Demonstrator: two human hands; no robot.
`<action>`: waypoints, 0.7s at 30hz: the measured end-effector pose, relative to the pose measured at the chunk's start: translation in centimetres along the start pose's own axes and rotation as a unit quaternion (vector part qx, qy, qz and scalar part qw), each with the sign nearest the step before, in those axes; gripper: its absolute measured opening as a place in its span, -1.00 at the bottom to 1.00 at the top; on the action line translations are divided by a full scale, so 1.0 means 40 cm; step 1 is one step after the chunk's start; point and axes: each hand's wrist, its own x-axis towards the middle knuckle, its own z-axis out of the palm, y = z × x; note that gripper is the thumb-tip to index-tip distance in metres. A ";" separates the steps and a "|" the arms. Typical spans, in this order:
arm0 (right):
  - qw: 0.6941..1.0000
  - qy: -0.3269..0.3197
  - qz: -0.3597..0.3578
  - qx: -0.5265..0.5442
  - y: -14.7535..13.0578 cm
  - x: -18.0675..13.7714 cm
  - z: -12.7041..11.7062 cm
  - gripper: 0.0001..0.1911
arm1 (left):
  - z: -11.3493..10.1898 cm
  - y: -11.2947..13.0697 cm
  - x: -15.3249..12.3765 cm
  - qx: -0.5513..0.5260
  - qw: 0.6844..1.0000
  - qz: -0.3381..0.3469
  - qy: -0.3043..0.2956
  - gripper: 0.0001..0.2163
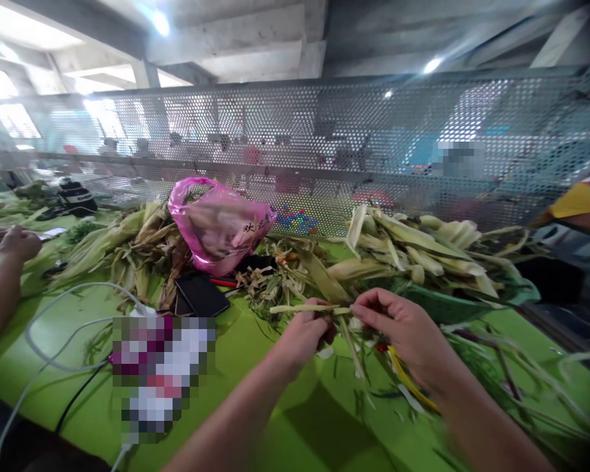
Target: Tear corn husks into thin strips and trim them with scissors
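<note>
My left hand (305, 334) is curled round a thin pale-green stalk (299, 308) that lies level over the green table (275, 419). My right hand (406, 331) pinches the same stalk at its right end, fingers pressed together. A yellow strip (408, 383) hangs below my right hand. Loose husk scraps (358, 367) lie under both hands.
Piles of corn husks and stalks (423, 252) stretch along the back by a perforated metal screen (324, 131). A pink plastic bag (216, 226), a black phone (201, 295) and white cables (54, 328) lie at the left. Another person's arm (0, 282) rests far left, and one more person's sleeve (577, 200) shows far right.
</note>
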 end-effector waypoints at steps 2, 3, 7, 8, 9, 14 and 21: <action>0.997 0.009 0.016 0.074 -0.003 -0.002 0.003 -0.73 | 0.002 0.000 0.001 -0.016 1.000 -0.018 -0.013 -0.80; 0.993 0.007 0.022 0.118 -0.005 -0.003 0.005 -0.71 | 0.002 0.000 0.001 -0.022 0.999 -0.024 -0.016 -0.76; 0.979 -0.023 -0.003 0.203 -0.007 -0.004 0.011 -0.50 | -0.003 0.005 -0.004 -0.038 0.999 -0.015 -0.025 -0.73; 0.984 -0.019 -0.015 0.176 -0.004 -0.003 0.012 -0.49 | -0.004 0.007 -0.006 -0.042 0.999 -0.011 -0.025 -0.74; 0.991 -0.018 -0.022 0.132 0.000 -0.002 0.014 -0.51 | -0.004 0.008 -0.007 -0.048 0.999 -0.009 -0.023 -0.75; 0.994 -0.058 -0.062 -0.062 0.010 -0.003 0.029 -0.75 | 0.001 0.011 -0.007 -0.048 0.999 -0.020 -0.016 -0.74; 0.996 0.085 0.007 -0.028 0.033 0.017 0.009 -0.71 | -0.051 0.065 -0.010 -0.134 0.988 0.031 0.074 -0.74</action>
